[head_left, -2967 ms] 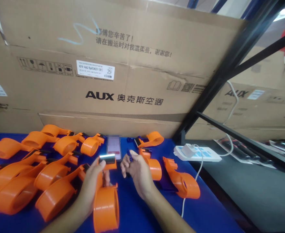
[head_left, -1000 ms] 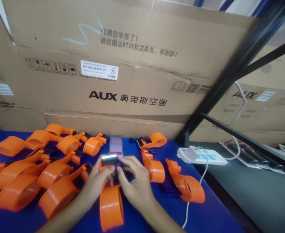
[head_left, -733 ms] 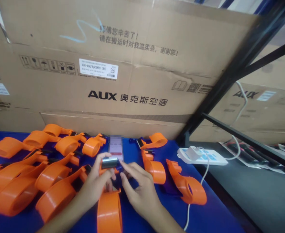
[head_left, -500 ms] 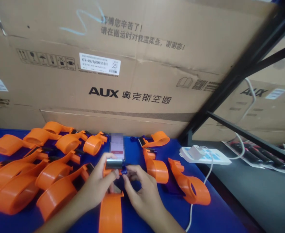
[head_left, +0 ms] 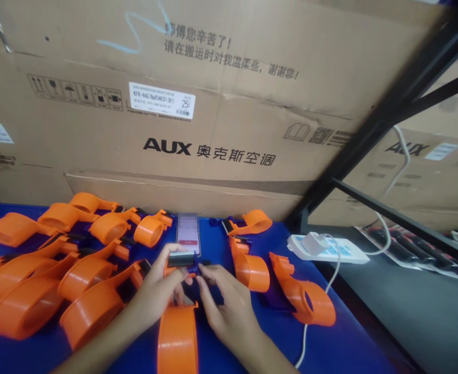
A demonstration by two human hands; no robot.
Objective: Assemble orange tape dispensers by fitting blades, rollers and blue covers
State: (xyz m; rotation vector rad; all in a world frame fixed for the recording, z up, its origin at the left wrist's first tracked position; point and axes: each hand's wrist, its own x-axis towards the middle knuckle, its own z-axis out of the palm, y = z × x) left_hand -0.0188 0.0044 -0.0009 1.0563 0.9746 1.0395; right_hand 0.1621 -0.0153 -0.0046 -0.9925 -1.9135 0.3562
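Observation:
My left hand (head_left: 164,283) grips the head of an orange tape dispenser (head_left: 177,337), its fingers wrapped round the roller end. A dark roller (head_left: 181,259) lies across that head, and the dispenser's round orange body hangs down toward me. At the roller's right end sits a blue plastic part (head_left: 193,266). My right hand (head_left: 227,298) has its thumb and forefinger closed at this blue part, the other fingers curled behind. A phone (head_left: 188,236) with a lit screen lies just beyond my hands.
Several orange tape dispensers (head_left: 91,317) crowd the blue tabletop (head_left: 221,358) on the left. More dispensers (head_left: 252,272) lie on the right. A white power strip (head_left: 330,248) with a plugged-in charger and cable is at the right edge. Behind stands a large cardboard box (head_left: 213,114), beside a black metal frame (head_left: 353,140).
The blue part now sits closer against the roller's end, further left. My right fingertips have shifted slightly left and up. The view has moved a little.

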